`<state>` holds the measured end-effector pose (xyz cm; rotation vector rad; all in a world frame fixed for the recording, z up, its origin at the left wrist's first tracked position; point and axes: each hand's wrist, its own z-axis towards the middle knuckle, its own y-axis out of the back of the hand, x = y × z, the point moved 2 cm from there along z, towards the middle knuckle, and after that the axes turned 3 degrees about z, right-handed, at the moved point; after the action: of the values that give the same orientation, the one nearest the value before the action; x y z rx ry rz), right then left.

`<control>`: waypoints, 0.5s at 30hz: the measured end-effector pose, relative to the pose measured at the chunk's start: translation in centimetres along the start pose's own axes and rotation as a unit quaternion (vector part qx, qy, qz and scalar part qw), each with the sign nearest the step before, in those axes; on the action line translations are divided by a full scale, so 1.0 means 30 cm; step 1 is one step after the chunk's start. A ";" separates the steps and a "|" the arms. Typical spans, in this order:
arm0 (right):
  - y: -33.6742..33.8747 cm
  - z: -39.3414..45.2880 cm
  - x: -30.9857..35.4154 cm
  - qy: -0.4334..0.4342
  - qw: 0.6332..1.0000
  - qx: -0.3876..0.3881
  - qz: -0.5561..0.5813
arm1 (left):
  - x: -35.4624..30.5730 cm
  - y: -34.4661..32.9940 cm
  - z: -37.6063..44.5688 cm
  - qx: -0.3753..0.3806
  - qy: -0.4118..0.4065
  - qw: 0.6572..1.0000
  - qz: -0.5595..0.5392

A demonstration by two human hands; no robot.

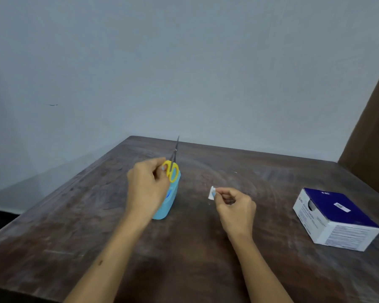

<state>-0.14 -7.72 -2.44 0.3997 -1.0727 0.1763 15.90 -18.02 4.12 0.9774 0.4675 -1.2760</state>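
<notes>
At the far end of the blue case [165,209] on the table [206,259], the left hand [147,186] grips the scissors [172,171], fingers curled round the handles, blades pointing away. To the right and apart from them, the right hand [234,206] pinches a white packet [212,193].

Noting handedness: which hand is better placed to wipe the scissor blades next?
Likely the right hand: it pinches the small white pad, while the left hand grips the scissors by the handles.
</notes>
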 end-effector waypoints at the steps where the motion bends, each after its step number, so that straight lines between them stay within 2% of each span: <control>1: -0.001 -0.002 0.002 -0.002 1.000 0.003 0.002 | 0.005 0.027 0.018 0.014 -0.002 0.997 0.070; 3: -0.001 -0.001 0.003 -0.009 1.000 0.003 0.010 | 0.011 0.054 0.045 0.049 0.039 0.987 0.147; 9: 0.003 -0.003 0.010 -0.014 1.000 0.007 0.016 | -0.013 0.025 0.074 0.157 0.149 0.942 0.257; 15: 0.003 -0.003 0.010 -0.014 1.000 0.012 0.020 | -0.009 -0.012 0.077 0.199 0.182 0.912 0.309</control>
<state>0.05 -7.62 -2.20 0.4034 -1.1072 0.2204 15.01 -19.75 5.43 1.5736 0.1449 -0.6158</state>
